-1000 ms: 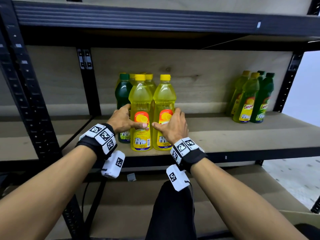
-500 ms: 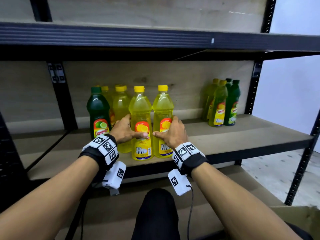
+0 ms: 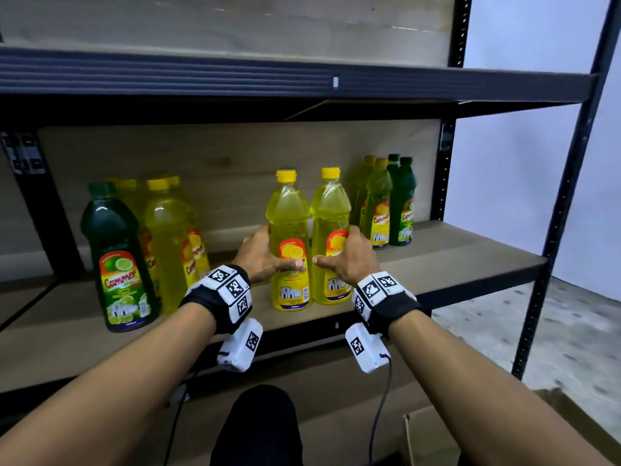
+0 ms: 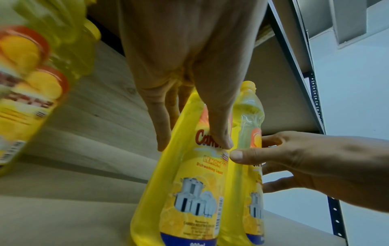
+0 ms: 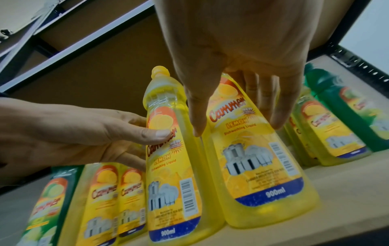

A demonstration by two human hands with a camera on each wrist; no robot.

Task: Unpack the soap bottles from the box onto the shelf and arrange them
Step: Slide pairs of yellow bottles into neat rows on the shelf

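Observation:
Two yellow lemon soap bottles stand upright side by side on the wooden shelf. My left hand grips the left yellow bottle, thumb on its label and fingers round its left side. My right hand grips the right yellow bottle the same way from its right side. The left wrist view shows my left hand on the left bottle. In the right wrist view my right hand wraps the right bottle. Both bottle bases appear to touch the shelf.
A dark green bottle and several yellow bottles stand grouped at the left. More yellow-green bottles and green bottles stand at the right, close to the held pair. A cardboard box sits low at the right.
Both hands have slid the two yellow bottles to the right, away from the left group and toward the right group. A gap now lies between them and the left bottles.

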